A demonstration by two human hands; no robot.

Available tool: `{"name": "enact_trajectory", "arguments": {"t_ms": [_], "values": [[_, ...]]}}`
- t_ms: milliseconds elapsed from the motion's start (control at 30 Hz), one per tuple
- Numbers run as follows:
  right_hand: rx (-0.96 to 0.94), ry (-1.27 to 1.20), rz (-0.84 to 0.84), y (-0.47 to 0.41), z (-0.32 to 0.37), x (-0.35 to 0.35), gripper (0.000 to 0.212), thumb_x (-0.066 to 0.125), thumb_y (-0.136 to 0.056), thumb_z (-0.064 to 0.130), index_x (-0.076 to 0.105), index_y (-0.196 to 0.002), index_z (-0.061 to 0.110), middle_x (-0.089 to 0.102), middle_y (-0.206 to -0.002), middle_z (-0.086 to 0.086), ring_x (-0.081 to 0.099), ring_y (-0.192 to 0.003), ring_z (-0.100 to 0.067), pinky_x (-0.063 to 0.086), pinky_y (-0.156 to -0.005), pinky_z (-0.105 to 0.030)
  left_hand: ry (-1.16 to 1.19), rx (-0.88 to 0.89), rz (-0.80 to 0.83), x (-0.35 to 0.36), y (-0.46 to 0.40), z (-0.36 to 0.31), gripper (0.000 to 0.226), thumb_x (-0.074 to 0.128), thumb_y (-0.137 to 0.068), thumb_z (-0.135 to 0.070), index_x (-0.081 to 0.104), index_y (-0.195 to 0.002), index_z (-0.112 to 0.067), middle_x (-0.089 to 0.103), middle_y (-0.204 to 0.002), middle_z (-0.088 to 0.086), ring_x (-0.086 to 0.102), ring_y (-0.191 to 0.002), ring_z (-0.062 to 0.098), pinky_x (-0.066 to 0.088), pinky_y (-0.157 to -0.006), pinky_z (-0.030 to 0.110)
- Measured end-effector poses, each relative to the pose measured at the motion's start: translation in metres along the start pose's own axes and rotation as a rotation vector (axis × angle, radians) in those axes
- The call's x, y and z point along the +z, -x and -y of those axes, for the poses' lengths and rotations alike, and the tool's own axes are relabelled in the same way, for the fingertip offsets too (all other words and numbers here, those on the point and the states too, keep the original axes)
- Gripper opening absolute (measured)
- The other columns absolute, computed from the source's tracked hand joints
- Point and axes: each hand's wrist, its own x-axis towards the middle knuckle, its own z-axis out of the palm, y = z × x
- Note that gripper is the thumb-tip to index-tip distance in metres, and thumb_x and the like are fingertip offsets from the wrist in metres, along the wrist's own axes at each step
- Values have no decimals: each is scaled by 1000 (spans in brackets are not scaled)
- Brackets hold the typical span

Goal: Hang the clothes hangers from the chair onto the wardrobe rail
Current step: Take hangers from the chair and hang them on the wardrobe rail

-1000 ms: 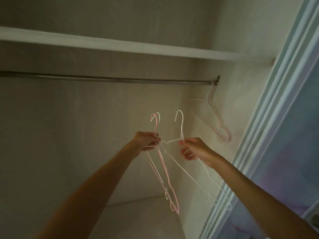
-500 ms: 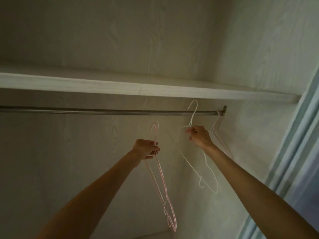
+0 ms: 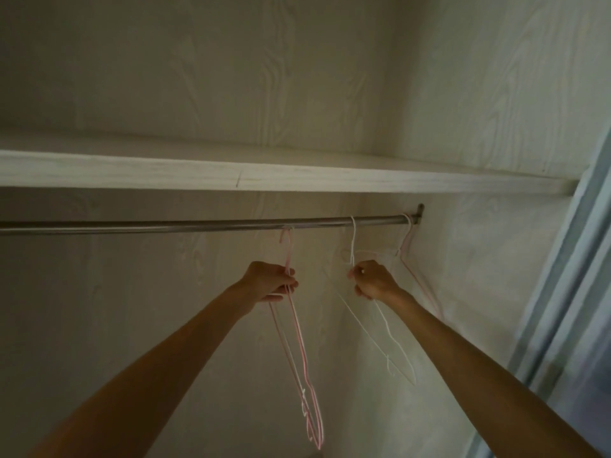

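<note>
Half a second back the white wire hanger (image 3: 380, 320) had its hook in the air in front of the rail (image 3: 198, 225); now that hook is looped over the rail, a bit in from the rail's right-end bracket (image 3: 420, 213). The right hand (image 3: 375, 280) is still pinching it just under the hook, so it isn't let go yet. The left hand (image 3: 269, 281) has come up too — the hooks of its pink hangers (image 3: 299, 345) were well below the rail before and now reach right up to its underside, further left along the rail than the white one. Can't tell if they're actually hooked on. That hand keeps its fingers wrapped around their necks.

Looks-wise: thin coated wire, the white one really pale against the wardrobe wall, its shoulders slanting down and right from the rail. The pink bunch hangs long and narrow, seen almost edge-on. One more pink hanger (image 3: 418, 276) already hangs at the bracket end of the rail, under the shelf (image 3: 297, 178).
</note>
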Motion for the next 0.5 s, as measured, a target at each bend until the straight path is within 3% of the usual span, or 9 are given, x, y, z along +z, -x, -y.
{"name": "enact_trajectory", "arguments": {"t_ms": [67, 167, 300, 367, 500], "values": [[0, 47, 11, 4, 0, -6, 37, 38, -98, 29, 58, -119, 7, 69, -95, -12, 65, -80, -23, 49, -84, -35, -9, 0, 17, 2, -1, 0, 29, 67, -84, -8, 65, -113, -5, 69, -87, 4, 63, -71, 8, 50, -70, 19], [-123, 256, -285, 1, 7, -19, 55, 40, -97, 41, 34, -141, 8, 48, -138, -14, 48, -123, -32, 41, -98, -40, -11, -1, 34, 3, -4, 1, 28, 66, -85, -9, 65, -113, -6, 69, -87, 4, 65, -76, 11, 50, -73, 19], [-492, 419, -575, -19, 31, -31, 59, 49, -94, 38, 34, -143, 9, 38, -146, -12, 35, -135, -29, 29, -112, -43, -15, -1, 52, 5, -8, 0, 28, 66, -85, -9, 65, -113, -5, 69, -95, 8, 66, -83, 16, 51, -77, 22], [-582, 560, -566, -32, 36, -29, 58, 51, -93, 37, 38, -142, 9, 40, -146, -11, 36, -134, -29, 27, -112, -43, -20, -4, 63, 6, -10, 1, 29, 66, -85, -9, 64, -113, -4, 70, -97, 9, 66, -86, 17, 52, -78, 23], [-587, 686, -459, -47, 25, -31, 54, 49, -94, 36, 38, -141, 11, 44, -142, -10, 36, -134, -26, 19, -115, -41, -31, -9, 76, 7, -14, 2, 29, 65, -86, -10, 64, -115, -5, 71, -107, 12, 66, -91, 17, 52, -78, 22]]}}
